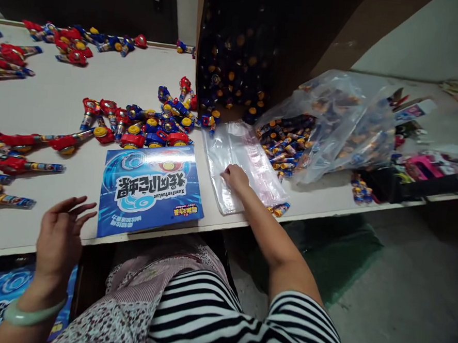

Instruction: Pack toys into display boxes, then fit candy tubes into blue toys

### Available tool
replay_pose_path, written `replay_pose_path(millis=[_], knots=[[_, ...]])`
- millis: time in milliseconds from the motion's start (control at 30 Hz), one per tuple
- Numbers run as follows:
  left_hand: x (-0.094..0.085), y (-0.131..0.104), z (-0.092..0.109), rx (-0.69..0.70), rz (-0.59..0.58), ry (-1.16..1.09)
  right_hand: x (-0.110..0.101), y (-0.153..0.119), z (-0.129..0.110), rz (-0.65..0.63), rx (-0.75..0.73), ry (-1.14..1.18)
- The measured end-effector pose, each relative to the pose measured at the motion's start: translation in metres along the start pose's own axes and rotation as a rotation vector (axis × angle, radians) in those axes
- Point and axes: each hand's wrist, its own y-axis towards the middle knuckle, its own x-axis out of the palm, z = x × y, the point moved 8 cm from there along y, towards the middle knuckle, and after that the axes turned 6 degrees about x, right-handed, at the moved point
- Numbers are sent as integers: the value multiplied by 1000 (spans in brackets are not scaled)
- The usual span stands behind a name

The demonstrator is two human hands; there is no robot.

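Observation:
My right hand (236,180) rests on a stack of clear plastic bags (230,145), with its fingers curled together against the film of the top bag. Left of the bags lies a blue printed box (150,192), flat near the front edge, its lettering upside down to me. My left hand (61,228) hovers just off the box's left side, fingers apart and holding nothing. Behind the box, red and blue spinning-top toys (154,125) with clear tubes lie in a heap.
A big open carton (236,53) full of toys stands at the back. To the right, a clear bag (332,131) spills small yellow-capped tubes (284,149). More red toys (20,164) line the table's left. Another blue box (8,292) sits below the tabletop.

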Motion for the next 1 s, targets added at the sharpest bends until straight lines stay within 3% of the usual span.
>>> replay_pose_path(millis=[100, 167, 267, 367, 467, 600, 700, 767, 833, 933, 1000], knots=[[-39, 7, 8, 76, 308, 52, -16, 5, 2, -5, 23, 142], [-47, 16, 25, 169, 348, 78, -34, 5, -2, 30, 34, 260], [-40, 44, 58, 294, 317, 125, -58, 2, -21, 74, 26, 420], [0, 90, 89, 320, 120, 145, -64, -6, -62, 8, -45, 702], [70, 140, 134, 449, -188, 150, -52, -26, -120, -227, -140, 930], [144, 205, 194, 627, -364, 42, -54, -82, -201, -477, -333, 787], [184, 233, 215, 682, -564, 36, -86, -137, -243, -562, -498, 640], [199, 232, 215, 666, -715, 54, -122, -167, -256, -566, -588, 571], [202, 224, 210, 622, -805, 47, -161, -181, -258, -517, -647, 517], [190, 217, 211, 565, -765, -23, -198, -173, -246, -432, -585, 357], [184, 214, 225, 604, -702, -93, -204, -161, -243, -416, -520, 276]])
